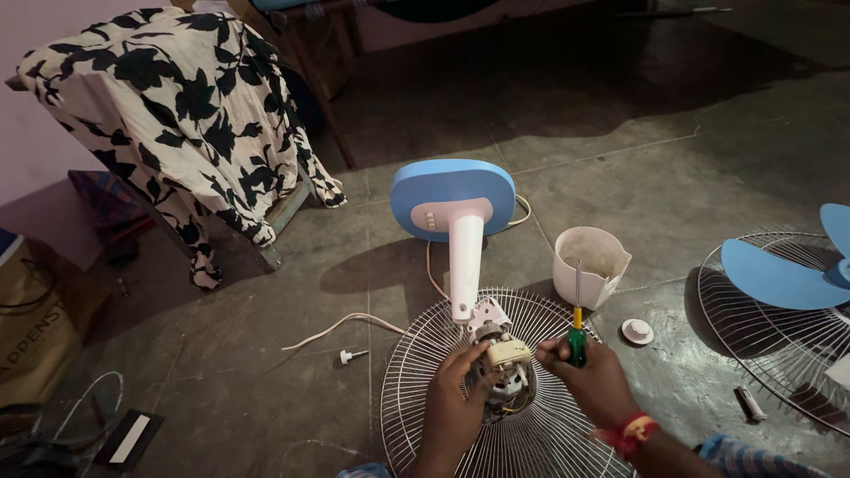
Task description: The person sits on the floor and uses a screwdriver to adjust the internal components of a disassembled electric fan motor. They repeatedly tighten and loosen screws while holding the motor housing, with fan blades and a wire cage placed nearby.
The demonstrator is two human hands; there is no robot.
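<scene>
A table fan lies dismantled on the floor, its blue base (452, 196) tipped up and its white neck (466, 265) leading down to the bare motor (505, 363). My left hand (454, 403) grips the motor from the left. My right hand (595, 379) holds a green-handled screwdriver (577, 329), shaft pointing up, with its fingers touching the motor's right side. The motor rests on a round wire fan guard (416, 389).
A white plastic motor cover (590, 265) and a white round cap (637, 331) lie to the right. A second wire guard with blue fan blades (779, 274) sits far right. A white knob (351, 357) and power cord (336, 329) lie left. A cloth-draped bench (177, 106) stands behind.
</scene>
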